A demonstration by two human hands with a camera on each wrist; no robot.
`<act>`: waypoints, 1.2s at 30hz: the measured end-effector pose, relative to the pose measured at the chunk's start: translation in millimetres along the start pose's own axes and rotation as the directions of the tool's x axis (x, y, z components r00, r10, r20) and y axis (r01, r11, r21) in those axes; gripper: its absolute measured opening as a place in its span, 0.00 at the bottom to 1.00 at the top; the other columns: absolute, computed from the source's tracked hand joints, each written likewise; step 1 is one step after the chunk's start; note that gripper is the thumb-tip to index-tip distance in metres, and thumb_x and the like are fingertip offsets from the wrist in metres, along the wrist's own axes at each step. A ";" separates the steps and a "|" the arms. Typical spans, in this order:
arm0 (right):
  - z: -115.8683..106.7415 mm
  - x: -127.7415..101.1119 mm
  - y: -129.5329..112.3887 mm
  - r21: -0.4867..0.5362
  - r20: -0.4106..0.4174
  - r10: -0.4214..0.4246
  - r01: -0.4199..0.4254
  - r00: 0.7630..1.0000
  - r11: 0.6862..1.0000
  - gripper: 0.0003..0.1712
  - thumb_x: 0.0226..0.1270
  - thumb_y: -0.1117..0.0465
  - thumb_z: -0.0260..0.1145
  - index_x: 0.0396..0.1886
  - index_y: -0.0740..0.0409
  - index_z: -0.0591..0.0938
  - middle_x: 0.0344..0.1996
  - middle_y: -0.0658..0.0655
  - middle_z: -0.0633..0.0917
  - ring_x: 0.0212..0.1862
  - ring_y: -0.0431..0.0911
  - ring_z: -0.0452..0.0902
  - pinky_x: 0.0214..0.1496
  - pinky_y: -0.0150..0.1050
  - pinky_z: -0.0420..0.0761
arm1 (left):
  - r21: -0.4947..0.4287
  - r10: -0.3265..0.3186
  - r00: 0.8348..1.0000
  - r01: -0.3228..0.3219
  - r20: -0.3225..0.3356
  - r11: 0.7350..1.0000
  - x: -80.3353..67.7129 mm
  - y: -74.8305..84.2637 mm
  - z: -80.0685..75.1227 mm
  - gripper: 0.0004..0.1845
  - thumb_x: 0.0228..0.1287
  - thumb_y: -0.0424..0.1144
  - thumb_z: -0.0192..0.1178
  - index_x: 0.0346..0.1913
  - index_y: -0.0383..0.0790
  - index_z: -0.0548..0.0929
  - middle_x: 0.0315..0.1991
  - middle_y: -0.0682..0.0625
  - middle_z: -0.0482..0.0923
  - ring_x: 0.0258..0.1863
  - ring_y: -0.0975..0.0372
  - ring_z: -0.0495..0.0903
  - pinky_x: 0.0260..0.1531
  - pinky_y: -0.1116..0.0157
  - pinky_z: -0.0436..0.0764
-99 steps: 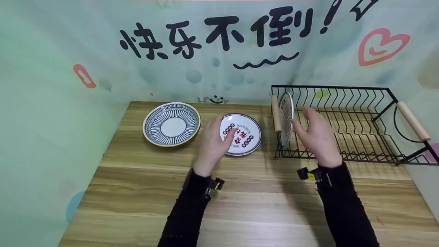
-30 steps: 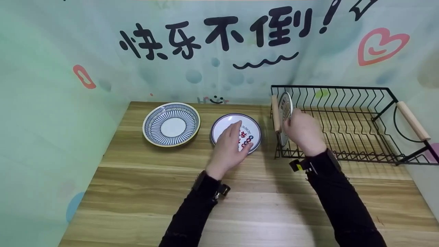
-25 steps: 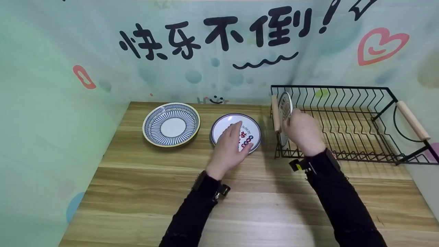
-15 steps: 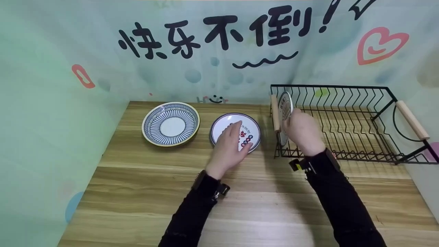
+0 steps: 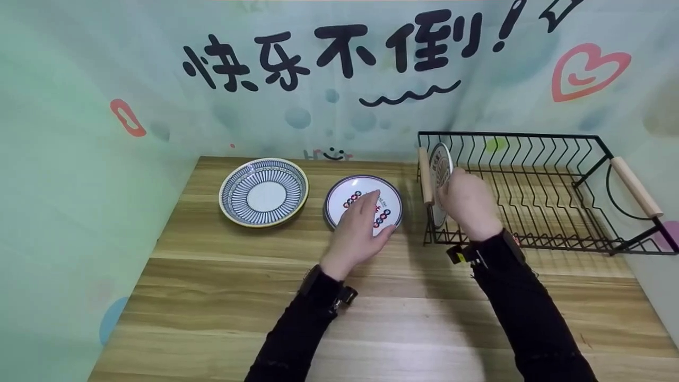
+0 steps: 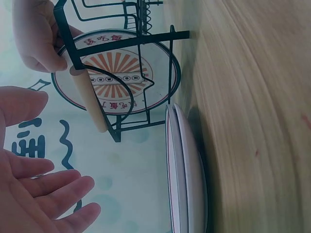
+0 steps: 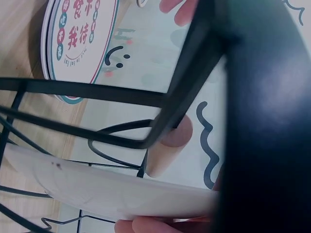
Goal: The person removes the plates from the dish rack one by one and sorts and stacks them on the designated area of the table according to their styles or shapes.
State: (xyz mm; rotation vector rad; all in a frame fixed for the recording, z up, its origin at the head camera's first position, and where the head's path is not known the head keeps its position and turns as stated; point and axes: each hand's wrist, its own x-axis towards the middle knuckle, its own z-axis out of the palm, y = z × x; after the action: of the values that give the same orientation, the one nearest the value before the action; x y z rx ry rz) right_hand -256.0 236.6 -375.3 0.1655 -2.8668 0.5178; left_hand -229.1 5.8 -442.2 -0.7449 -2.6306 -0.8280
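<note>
Head view first, from the left: on the wooden table [image 5: 223, 297] we see a blue-striped plate [image 5: 264, 192] lying flat near the back wall, with no hand on it. Just beside it to the right lies a white plate with red and blue markings [image 5: 347, 192]. Our left hand [image 5: 362, 229] rests over the near edge of that plate, fingers fairly straight and spread across its face, thumb out to the side; nothing is pinched or lifted. In the left wrist view the same fingers [image 6: 46, 184] hang loose and apart, and the plate [image 6: 187, 179] shows edge-on against the table.

Further right stands the black wire dish rack [image 5: 551, 201] with wooden handles at both ends. At its left end, an orange-patterned plate [image 5: 439, 165] stands upright in the slots, just inside the left handle [image 5: 424, 175]. Our right hand [image 5: 467, 204] grips this plate at its rim, fingers curled round the edge. The left wrist view shows the plate's sunburst face [image 6: 114, 73] behind the rack wires, with fingertips [image 6: 41, 58] pinching its rim. The right wrist view is mostly blocked by dark wire, with the plate's pale rim [image 7: 107, 189] crossing below.
</note>
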 end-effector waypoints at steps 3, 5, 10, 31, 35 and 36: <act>-2.1 0.3 -1.2 0.008 0.008 0.006 -0.006 1.000 1.000 0.14 0.67 0.67 0.52 0.40 0.78 0.75 0.26 0.71 0.81 0.22 0.58 0.77 0.19 0.50 0.77 | 0.000 0.013 1.000 -0.013 -0.006 1.000 -0.3 1.3 -0.2 0.42 0.65 0.50 0.65 0.71 0.27 0.61 0.68 0.34 0.66 0.67 0.47 0.67 0.70 0.55 0.62; -3.1 0.2 -2.1 0.005 0.007 0.006 -0.006 1.000 1.000 0.12 0.67 0.68 0.52 0.39 0.77 0.75 0.24 0.69 0.80 0.21 0.57 0.76 0.18 0.49 0.77 | -0.003 0.019 1.000 -0.019 -0.007 1.000 -0.5 1.8 -0.5 0.42 0.65 0.50 0.64 0.71 0.27 0.61 0.68 0.34 0.66 0.68 0.47 0.66 0.70 0.55 0.62; -3.1 -1.2 -3.8 -0.009 -0.055 -0.031 0.031 0.998 0.999 0.12 0.67 0.69 0.50 0.37 0.77 0.75 0.21 0.68 0.79 0.19 0.59 0.76 0.18 0.52 0.76 | -0.030 0.028 1.000 -0.028 -0.004 0.999 -0.6 2.8 -0.1 0.41 0.65 0.50 0.64 0.71 0.27 0.61 0.68 0.33 0.66 0.67 0.46 0.67 0.70 0.54 0.62; -24.6 -5.6 -1.3 0.033 -0.098 -0.009 0.012 0.995 0.999 0.16 0.67 0.70 0.50 0.19 0.55 0.63 0.15 0.51 0.64 0.18 0.49 0.62 0.19 0.41 0.60 | -0.039 0.004 1.000 -0.003 0.025 0.999 0.5 6.1 -0.6 0.42 0.64 0.50 0.66 0.72 0.28 0.60 0.69 0.34 0.65 0.69 0.47 0.65 0.71 0.56 0.61; -32.1 -5.9 2.2 0.060 -0.049 0.044 -0.041 0.998 0.997 0.14 0.67 0.69 0.50 0.20 0.55 0.63 0.17 0.52 0.65 0.19 0.49 0.62 0.20 0.41 0.63 | -0.038 0.001 1.000 0.001 0.031 0.999 0.6 6.8 -2.2 0.42 0.65 0.51 0.64 0.72 0.28 0.60 0.69 0.35 0.65 0.69 0.47 0.65 0.71 0.56 0.60; -34.0 -6.1 3.1 0.070 -0.037 0.052 -0.049 0.998 0.996 0.14 0.67 0.69 0.50 0.21 0.55 0.64 0.17 0.53 0.65 0.20 0.49 0.62 0.21 0.41 0.63 | -0.037 0.001 0.999 0.000 0.032 0.999 0.7 7.1 -2.6 0.43 0.65 0.51 0.64 0.72 0.28 0.60 0.69 0.34 0.65 0.69 0.47 0.65 0.71 0.56 0.60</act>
State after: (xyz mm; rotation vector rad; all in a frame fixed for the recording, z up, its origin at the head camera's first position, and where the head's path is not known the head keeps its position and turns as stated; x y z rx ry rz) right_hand -243.8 252.0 -346.7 0.0935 -2.8232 0.6230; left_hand -225.5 9.5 -436.6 -0.7740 -2.6497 -0.8743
